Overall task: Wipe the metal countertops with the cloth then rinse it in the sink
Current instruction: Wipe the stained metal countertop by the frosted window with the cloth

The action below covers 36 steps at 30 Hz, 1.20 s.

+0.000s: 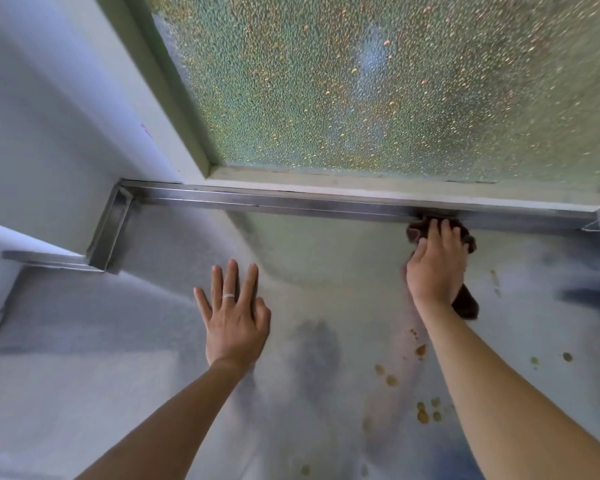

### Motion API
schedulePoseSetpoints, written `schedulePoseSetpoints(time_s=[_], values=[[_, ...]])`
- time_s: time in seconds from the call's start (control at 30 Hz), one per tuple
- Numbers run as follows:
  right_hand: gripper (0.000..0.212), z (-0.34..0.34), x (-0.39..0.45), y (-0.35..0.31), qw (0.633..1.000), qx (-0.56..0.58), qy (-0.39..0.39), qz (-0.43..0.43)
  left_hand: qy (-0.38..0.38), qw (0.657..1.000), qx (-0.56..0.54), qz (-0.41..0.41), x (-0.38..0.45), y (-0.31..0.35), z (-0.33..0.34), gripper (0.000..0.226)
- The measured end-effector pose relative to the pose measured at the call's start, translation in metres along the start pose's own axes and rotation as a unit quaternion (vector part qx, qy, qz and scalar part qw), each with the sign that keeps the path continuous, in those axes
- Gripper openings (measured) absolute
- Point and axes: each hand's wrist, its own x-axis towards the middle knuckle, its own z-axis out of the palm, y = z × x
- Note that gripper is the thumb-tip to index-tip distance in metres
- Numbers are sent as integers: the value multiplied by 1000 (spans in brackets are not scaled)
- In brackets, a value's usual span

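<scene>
Your right hand (pixel 435 268) presses the dark cloth (pixel 465 303) against the back rail (pixel 291 202), fingers gripping it; brown spots (pixel 421 351) lie toward you, left hand (pixel 234 318) flat, fingers spread.

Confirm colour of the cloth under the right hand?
Dark brown cloth, seen in the head view, its only view.

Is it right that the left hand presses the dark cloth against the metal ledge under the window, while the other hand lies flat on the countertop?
Not quite. In the head view the right hand presses the dark cloth there; the left hand lies flat.
</scene>
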Motion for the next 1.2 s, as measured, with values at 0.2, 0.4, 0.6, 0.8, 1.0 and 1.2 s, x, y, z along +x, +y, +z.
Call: schedulePoseSetpoints(time_s=[0.2, 0.4, 0.6, 0.8, 1.0, 1.2], values=[[48, 39, -78, -160, 986, 74, -15, -149, 15, 1000, 3, 2, 0, -1, 3, 59], [44, 57, -68, -195, 936, 106, -67, -330, 22, 1000, 0, 7, 1, -3, 2, 59], [42, 27, -27, -88, 965, 52, -15, -255, 16, 1000, -9, 16, 1, -5, 2, 58], [48, 12, -4, -1, 996, 28, 20, -83, 13, 1000, -6, 15, 1, -5, 3, 59], [43, 31, -59, -83, 987, 71, -8, -146, 16, 999, -26, 25, 2, -4, -1, 58], [48, 33, -195, -148, 955, 91, -69, -272, 10, 995, -80, 65, -10, -17, -6, 57]])
